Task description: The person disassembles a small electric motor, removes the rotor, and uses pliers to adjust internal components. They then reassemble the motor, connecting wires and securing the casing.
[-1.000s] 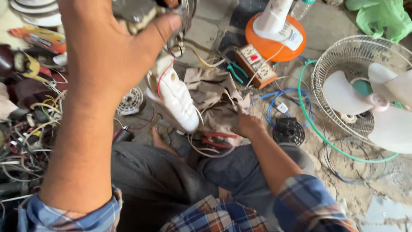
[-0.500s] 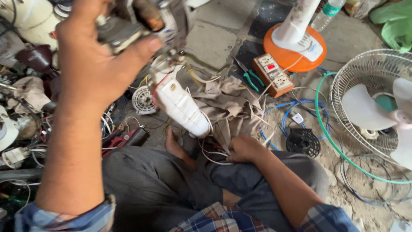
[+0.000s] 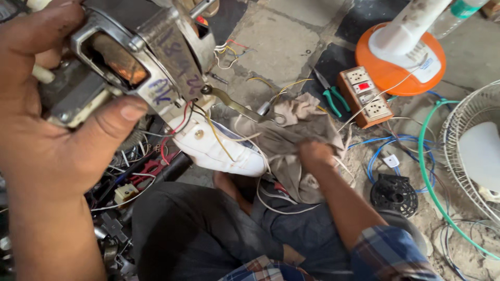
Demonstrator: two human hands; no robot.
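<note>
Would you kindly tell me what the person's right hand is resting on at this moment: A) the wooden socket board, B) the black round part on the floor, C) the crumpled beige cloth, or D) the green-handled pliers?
C: the right hand presses down on the crumpled beige cloth, while the pliers, the socket board and the black round part lie apart from it.

I count one fan motor (image 3: 130,62) and one white housing (image 3: 219,148). One beige rag (image 3: 291,130) lies on the floor, with one pair of green-handled pliers (image 3: 333,96), one wooden socket board (image 3: 364,96), one orange fan base (image 3: 401,57), one black round part (image 3: 394,195) and one wire fan guard (image 3: 469,151).
</note>
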